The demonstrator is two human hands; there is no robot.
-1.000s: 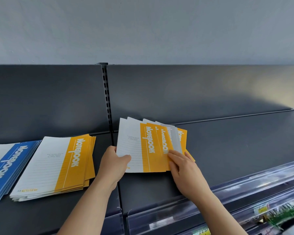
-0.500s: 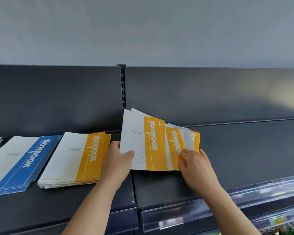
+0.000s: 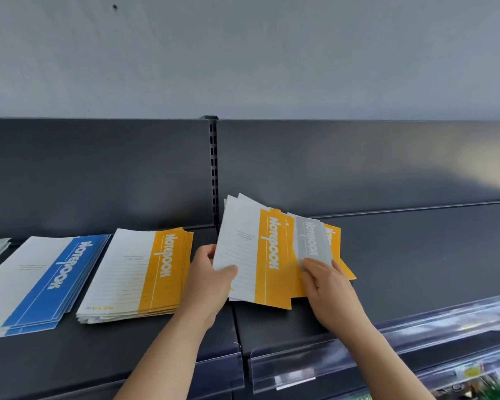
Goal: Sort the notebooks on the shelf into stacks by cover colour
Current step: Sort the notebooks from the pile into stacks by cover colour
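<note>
View count: one. Head-worn wide-angle camera, faced forward and slightly downward, held close over shelf [image 3: 401, 269]. Back panel [image 3: 98, 174] and wall [image 3: 243, 53] taken in above.

Grey wall [image 3: 243, 53] (matte), dark metal shelving [image 3: 416, 255]
</note>
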